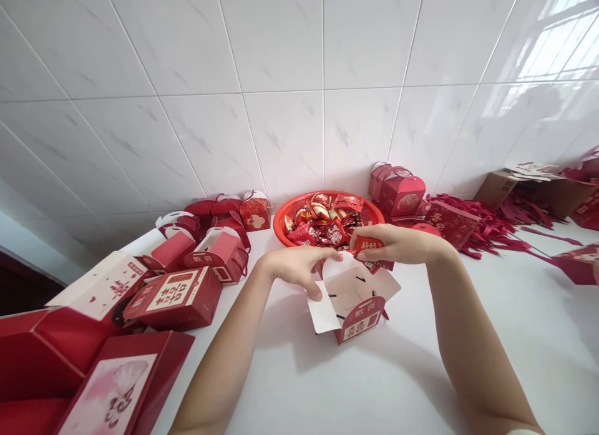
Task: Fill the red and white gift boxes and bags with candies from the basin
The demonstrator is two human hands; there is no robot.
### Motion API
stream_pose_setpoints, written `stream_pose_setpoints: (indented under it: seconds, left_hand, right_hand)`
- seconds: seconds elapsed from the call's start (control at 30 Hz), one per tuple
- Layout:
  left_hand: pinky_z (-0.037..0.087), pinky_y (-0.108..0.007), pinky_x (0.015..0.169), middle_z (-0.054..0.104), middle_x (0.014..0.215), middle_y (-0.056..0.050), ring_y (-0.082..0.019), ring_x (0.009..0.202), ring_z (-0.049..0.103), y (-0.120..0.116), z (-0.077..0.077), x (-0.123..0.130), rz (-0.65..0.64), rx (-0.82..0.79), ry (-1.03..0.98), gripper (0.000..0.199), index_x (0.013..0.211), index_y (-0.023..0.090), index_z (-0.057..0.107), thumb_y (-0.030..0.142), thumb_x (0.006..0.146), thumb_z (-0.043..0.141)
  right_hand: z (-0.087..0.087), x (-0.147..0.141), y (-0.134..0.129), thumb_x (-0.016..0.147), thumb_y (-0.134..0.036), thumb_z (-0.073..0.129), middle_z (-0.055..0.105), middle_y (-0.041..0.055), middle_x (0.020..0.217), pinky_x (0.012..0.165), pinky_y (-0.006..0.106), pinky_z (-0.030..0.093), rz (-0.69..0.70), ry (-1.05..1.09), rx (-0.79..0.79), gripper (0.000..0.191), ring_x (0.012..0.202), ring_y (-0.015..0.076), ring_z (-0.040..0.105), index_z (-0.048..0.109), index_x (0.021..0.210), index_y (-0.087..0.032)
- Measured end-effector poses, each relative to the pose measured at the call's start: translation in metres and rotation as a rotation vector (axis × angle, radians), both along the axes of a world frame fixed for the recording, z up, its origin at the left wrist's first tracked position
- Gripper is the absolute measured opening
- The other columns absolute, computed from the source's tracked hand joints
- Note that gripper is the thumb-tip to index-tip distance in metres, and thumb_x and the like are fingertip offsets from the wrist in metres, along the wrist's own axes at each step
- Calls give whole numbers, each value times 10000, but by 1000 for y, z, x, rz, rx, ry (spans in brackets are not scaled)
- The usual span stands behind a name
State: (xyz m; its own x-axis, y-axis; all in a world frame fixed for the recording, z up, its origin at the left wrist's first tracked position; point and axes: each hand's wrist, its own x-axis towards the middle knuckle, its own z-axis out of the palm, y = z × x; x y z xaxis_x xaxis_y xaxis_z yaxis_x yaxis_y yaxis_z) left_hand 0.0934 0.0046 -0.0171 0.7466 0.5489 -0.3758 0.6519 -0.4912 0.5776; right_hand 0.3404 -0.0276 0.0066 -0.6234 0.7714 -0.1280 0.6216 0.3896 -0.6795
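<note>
An open red and white candy box [358,322] stands on the white table in front of me, its flaps folded outward and black cord ends showing inside. My left hand [297,268] grips its left and back flaps between thumb and fingers. Just above the box's back edge, my right hand [405,243] pinches a red candy packet [367,244] with gold lettering. Behind both hands sits a round red plastic basket [281,226], heaped with red and gold wrapped candies [322,219].
Red gift boxes [173,298] crowd the left side. More small boxes [405,195] stand against the tiled wall [281,135]. To the right lie a pile of red ribbons [496,229] and a brown carton [552,188]. Part of another person's hand [596,273] shows at the right edge.
</note>
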Motion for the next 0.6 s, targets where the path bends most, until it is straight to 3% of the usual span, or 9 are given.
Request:
stream_pose_setpoints:
  seconds: [0.13, 0.6]
  left_hand:
    - [476, -309, 941, 535, 1455, -71, -298, 1237, 557, 0, 2, 1, 4, 22, 47, 958, 1503, 240, 390, 308, 626, 769]
    - [487, -319, 936, 556, 1430, -84, -285, 1192, 591, 0, 0, 1, -9, 3, 13, 964, 1505, 227, 376, 302, 627, 767]
  right_hand:
    - [-3, 6, 3, 883, -464, 580, 574, 19, 838, 629, 272, 425, -69, -3, -14, 268, 741, 158, 523, 558, 903, -197]
    - [-9, -2, 11, 864, -375, 604, 625, 46, 968, 692, 279, 451, 61, -59, 12, 223, 846, 190, 576, 611, 1002, -201]
